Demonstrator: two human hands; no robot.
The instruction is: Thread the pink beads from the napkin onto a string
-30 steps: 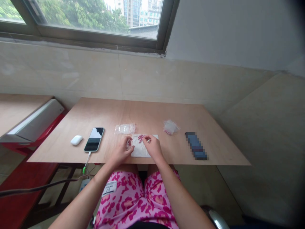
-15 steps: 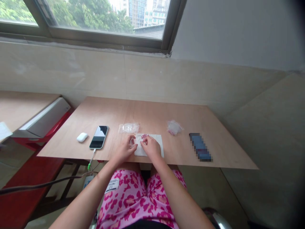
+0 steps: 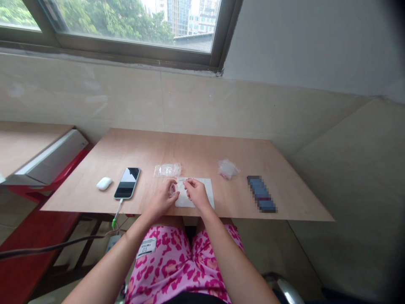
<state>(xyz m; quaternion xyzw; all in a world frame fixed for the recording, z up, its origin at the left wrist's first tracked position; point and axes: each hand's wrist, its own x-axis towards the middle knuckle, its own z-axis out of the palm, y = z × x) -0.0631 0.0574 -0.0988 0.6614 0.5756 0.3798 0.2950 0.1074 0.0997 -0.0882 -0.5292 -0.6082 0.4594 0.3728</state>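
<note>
Nearest to the viewpoint, on the near side of the white rectangular sheet (image 3: 185, 200), are the person's pink shorts with a darker blotch pattern (image 3: 180, 264), bearing a white printed label on one leg. The sheet lies flat at the near edge of the light-brown wooden worktop (image 3: 190, 152). At the sheet's left edge, the left hand (image 3: 165, 196) is curled around a clear, round, ring-like item (image 3: 172, 190), gripping it between thumb and fingers. Over the sheet, the right hand (image 3: 198, 195) has thumb and forefinger drawn close together; whether they hold anything cannot be told. Small pink beads (image 3: 189, 180) lie at the sheet's far side, largely hidden by the right hand. Well left of the sheet is a pale-edged smartphone with a dark screen (image 3: 127, 183), a white cable (image 3: 117, 211) plugged into its near end; farther left is a small white rounded case (image 3: 104, 183). Well right of the sheet lies a dark oblong item (image 3: 262, 194), pixelated. Beyond the sheet, left, is a flat clear plastic bag (image 3: 168, 170); beyond it, right, a crumpled translucent bag with pinkish contents (image 3: 228, 169). Farthest beyond the sheet stands a beige tiled wall (image 3: 190, 101).
</note>
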